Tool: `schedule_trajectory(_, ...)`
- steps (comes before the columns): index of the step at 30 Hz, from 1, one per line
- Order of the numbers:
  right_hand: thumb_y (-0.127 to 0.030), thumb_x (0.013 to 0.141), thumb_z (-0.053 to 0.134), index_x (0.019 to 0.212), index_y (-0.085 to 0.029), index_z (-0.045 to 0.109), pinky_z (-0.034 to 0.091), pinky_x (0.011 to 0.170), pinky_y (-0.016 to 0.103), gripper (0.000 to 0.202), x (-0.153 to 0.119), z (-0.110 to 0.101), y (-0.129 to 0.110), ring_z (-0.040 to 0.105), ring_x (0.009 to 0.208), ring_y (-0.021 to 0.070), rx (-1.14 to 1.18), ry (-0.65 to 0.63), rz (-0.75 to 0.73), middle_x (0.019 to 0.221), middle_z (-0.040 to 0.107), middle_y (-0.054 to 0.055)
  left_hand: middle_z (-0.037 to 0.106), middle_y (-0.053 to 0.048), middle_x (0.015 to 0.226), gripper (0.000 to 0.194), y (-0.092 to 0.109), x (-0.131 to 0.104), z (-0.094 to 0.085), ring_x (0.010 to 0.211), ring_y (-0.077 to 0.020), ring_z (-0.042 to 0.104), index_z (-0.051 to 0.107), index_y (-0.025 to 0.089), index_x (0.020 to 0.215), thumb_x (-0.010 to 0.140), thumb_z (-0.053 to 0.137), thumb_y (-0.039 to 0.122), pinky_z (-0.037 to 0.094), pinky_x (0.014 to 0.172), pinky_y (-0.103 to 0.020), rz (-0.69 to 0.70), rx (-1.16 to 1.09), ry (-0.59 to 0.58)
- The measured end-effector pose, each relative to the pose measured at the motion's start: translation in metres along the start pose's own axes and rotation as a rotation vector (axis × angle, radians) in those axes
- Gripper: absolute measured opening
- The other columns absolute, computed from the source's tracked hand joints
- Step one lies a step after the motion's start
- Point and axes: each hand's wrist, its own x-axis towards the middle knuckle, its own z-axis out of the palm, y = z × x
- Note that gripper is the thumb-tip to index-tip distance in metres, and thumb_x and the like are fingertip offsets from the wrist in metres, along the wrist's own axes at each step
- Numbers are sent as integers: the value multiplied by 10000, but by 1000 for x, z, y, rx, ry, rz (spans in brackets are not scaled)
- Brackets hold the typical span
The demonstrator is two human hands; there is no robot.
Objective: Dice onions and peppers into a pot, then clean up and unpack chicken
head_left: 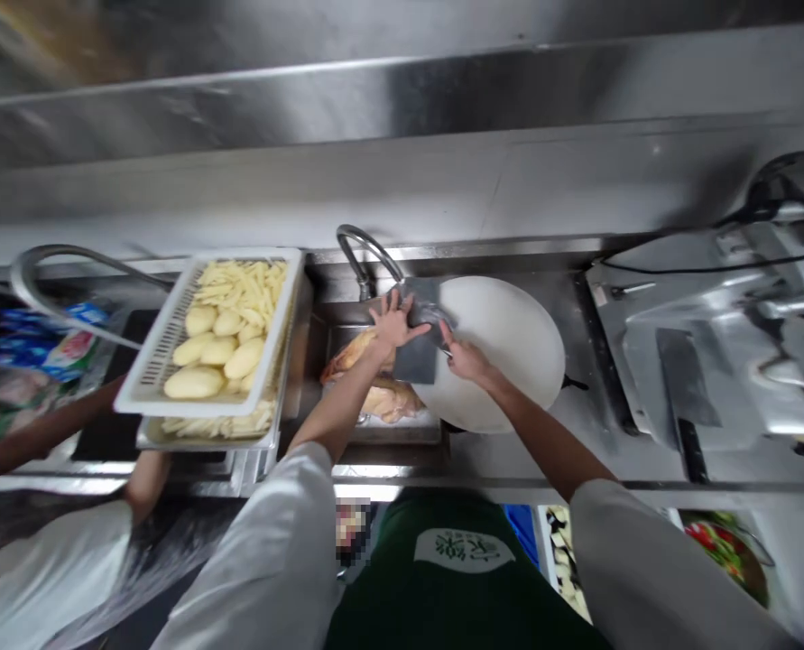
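Observation:
My left hand is spread, its fingers lying over a dark grey flat blade at the left edge of a round white cutting board. The blade looks like that of a cleaver. On its right side, my right hand is closed around what seems to be its handle, with the index finger stretched along it. My grip hides most of the handle. Below my left wrist, pale yellowish plucked poultry lies in a metal tray in the sink.
A white basket of peeled potatoes and cut strips stands left, on a metal tray. A curved faucet rises behind the sink. Another cleaver lies right, by a metal machine. A co-worker's arm reaches in at left.

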Motion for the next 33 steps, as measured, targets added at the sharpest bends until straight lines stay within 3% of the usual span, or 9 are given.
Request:
schedule_trajectory(2,-142,950,524,1701,-112,-102,526,909,351,978,-8,6,-1,736,1070,295,-1,-8,-9,1197,759,201,152,-208,1762,957,1,-13,2,1622,-485,100,325,223,1671,923,492,797,234,1187,-793,6,16,-1)
schedule_trajectory(8,-187,937,510,1721,-134,-14,563,850,446,945,-117,77,5,759,948,355,60,-146,-79,1062,786,205,130,-196,1767,920,30,-145,62,1625,-472,113,338,261,1669,931,466,796,318,1172,-757,-71,61,32)
schedule_trajectory(10,-200,937,514,1722,-147,-20,566,848,453,951,-115,74,4,762,951,363,50,-175,-82,1066,791,197,138,-203,1764,915,27,-145,62,1621,-478,127,366,258,1658,926,478,796,302,1178,-759,-74,71,12)
schedule_trajectory(15,-136,943,506,1709,-126,-86,536,911,382,968,-21,11,6,742,1083,332,2,-30,-96,1256,752,204,150,-208,1763,900,3,-42,16,1621,-479,120,323,234,1672,960,433,774,264,1176,-784,-61,50,27)
schedule_trajectory(17,-139,942,526,1705,-116,-92,530,911,367,982,-10,2,5,735,1095,329,-2,-6,-100,1279,740,216,167,-205,1760,907,0,-27,9,1618,-486,123,337,235,1667,951,441,783,265,1162,-801,-56,49,38)
schedule_trajectory(24,-244,974,486,1722,-138,3,565,824,451,897,-134,96,-12,768,933,390,105,-110,-31,1037,794,204,135,-169,1768,864,15,-154,76,1625,-456,140,387,279,1648,940,503,761,289,1182,-765,-5,102,51)
schedule_trajectory(26,-239,981,485,1722,-135,12,567,832,453,885,-125,92,-13,768,935,387,107,-85,-24,1042,793,209,137,-179,1766,863,11,-141,71,1625,-460,134,400,268,1643,942,499,761,288,1178,-772,18,92,28)
schedule_trajectory(31,-131,946,525,1711,-132,-75,544,908,385,972,-15,8,-6,738,1106,334,61,30,1,1251,747,221,172,-189,1762,902,-5,-9,2,1617,-489,123,380,248,1649,927,525,768,253,1160,-818,63,12,10)
schedule_trajectory(33,-136,933,542,1707,-125,-89,537,923,380,999,-5,-2,-5,725,1141,330,63,36,-9,1273,738,223,185,-190,1760,914,-5,3,-6,1616,-492,121,392,245,1643,914,542,775,234,1159,-829,61,3,4)
